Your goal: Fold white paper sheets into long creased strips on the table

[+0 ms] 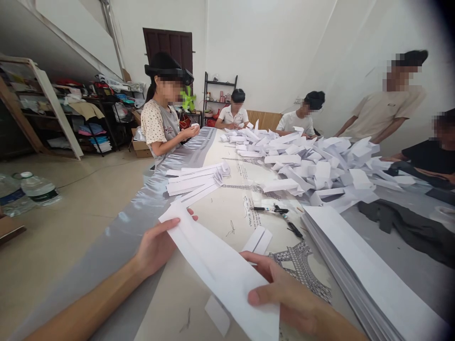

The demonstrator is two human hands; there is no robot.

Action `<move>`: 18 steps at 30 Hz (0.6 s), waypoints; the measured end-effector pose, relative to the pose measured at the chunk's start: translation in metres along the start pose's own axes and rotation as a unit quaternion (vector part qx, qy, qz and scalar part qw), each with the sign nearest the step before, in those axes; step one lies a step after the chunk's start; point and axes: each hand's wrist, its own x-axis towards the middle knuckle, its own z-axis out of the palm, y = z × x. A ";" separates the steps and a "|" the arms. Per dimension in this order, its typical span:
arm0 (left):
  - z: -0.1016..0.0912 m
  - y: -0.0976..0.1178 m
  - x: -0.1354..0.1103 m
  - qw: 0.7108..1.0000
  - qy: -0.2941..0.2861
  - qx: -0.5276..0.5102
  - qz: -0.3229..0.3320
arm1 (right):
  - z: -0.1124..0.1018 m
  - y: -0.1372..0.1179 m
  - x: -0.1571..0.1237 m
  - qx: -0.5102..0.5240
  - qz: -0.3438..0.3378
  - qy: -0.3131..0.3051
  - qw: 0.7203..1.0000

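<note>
A long white paper strip [213,260] stretches between my two hands above the table. My left hand [159,241] pinches its far end, thumb on top and fingertips showing beyond the edge. Near the other end, my right hand [280,289] grips it with the thumb on the upper face and the fingers behind. Just past my left hand lies a bunch of folded paper strips [195,179]. A small white paper piece [258,240] rests beyond the held strip, and another small paper piece [217,315] lies below it.
Several pens [284,213] lie on the printed tablecloth [234,208]. A stack of long paper sheets [369,265] stands at the right, near a dark cloth [412,227]. A large heap of folded paper [313,161] covers the far right. Several people sit or stand around the table.
</note>
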 end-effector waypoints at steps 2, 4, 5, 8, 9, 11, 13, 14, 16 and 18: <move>-0.004 -0.001 0.003 1.000 -0.005 -0.006 0.002 | 0.001 -0.001 -0.001 0.014 -0.011 0.026 0.999; -0.006 -0.002 0.006 1.000 -0.006 -0.013 0.007 | 0.001 -0.001 -0.002 0.038 -0.014 0.059 0.997; -0.007 -0.002 0.007 1.000 -0.003 -0.017 0.011 | 0.002 -0.002 -0.003 0.049 -0.011 0.077 0.996; -0.009 -0.002 0.010 0.999 0.007 -0.028 0.029 | 0.001 0.000 -0.004 0.076 0.006 0.126 0.989; -0.010 -0.001 0.011 0.999 0.011 -0.031 0.036 | 0.001 0.000 -0.004 0.084 0.008 0.136 0.987; -0.013 -0.001 0.013 0.998 0.020 -0.035 0.050 | -0.001 0.003 -0.002 0.099 -0.002 0.151 0.984; -0.015 0.000 0.016 0.997 0.034 -0.040 0.060 | -0.005 0.006 0.000 0.110 -0.023 0.167 0.980; -0.016 0.000 0.017 0.996 0.042 -0.042 0.063 | -0.007 0.008 0.001 0.115 -0.036 0.178 0.977; -0.018 -0.001 0.020 0.995 0.060 -0.046 0.070 | -0.010 0.010 0.004 0.121 -0.063 0.199 0.970; -0.019 -0.002 0.021 0.994 0.070 -0.046 0.076 | -0.011 0.009 0.006 0.125 -0.090 0.208 0.966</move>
